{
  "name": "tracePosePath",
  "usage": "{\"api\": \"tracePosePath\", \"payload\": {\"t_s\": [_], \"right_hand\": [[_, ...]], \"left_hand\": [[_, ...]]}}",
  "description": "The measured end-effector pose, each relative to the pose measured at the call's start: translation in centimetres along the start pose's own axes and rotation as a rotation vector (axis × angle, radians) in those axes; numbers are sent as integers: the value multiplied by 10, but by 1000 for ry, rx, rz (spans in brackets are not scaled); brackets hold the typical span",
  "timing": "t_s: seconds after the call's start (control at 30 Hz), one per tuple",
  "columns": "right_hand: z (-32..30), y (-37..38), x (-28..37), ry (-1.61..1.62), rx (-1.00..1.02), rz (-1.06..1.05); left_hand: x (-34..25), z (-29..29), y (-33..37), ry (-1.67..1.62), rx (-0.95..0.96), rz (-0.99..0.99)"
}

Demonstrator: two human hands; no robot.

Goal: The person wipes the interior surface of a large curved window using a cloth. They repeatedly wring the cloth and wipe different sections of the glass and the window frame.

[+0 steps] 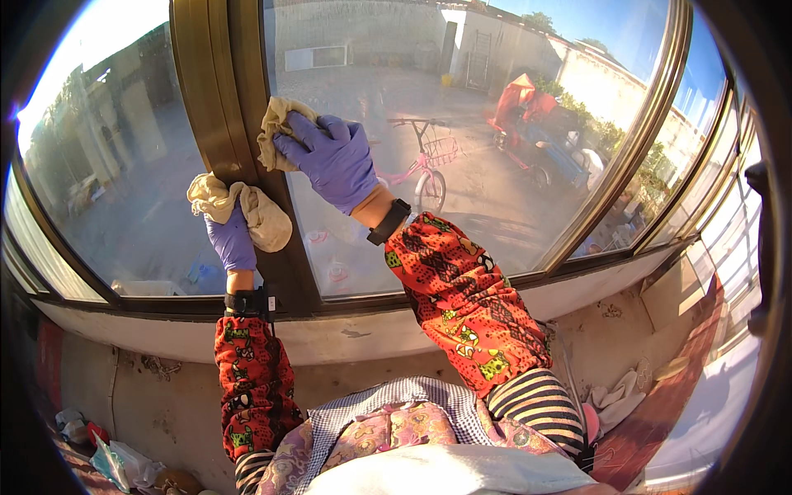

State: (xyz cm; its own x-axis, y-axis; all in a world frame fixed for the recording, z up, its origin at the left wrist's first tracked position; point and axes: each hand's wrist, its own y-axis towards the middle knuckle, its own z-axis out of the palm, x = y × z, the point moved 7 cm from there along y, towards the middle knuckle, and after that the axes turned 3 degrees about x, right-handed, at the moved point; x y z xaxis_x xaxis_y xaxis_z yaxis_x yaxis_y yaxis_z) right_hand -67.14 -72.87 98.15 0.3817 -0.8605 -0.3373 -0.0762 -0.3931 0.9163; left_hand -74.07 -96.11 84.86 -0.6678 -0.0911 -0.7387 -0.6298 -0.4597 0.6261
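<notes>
My right hand [337, 162], in a purple glove, presses a beige cloth [279, 132] against the window pane [355, 91] where it meets the brown frame. Its fingers are bent over the cloth's edge. Lower and to the left, my left hand [233, 239], gloved the same way, grips another bunched beige cloth [266, 221] in front of the brown window frame [216, 91]. Folds of that cloth hide most of the left fingers. Red patterned sleeve covers and dark wrist straps are on both arms.
Beyond the glass stand a pink bicycle [425, 169] and a red-and-blue vehicle [528, 124] in a walled yard. A pale sill [371, 337] runs below the window. Plastic bags [124, 464] lie on the floor at lower left, and pale cloth [620, 398] at lower right.
</notes>
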Motion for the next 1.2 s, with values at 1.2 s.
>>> {"api": "tracePosePath", "payload": {"t_s": [1.2], "right_hand": [[-216, -422, -419, -366, -412, 849]], "left_hand": [[145, -158, 69, 553, 24, -1]]}}
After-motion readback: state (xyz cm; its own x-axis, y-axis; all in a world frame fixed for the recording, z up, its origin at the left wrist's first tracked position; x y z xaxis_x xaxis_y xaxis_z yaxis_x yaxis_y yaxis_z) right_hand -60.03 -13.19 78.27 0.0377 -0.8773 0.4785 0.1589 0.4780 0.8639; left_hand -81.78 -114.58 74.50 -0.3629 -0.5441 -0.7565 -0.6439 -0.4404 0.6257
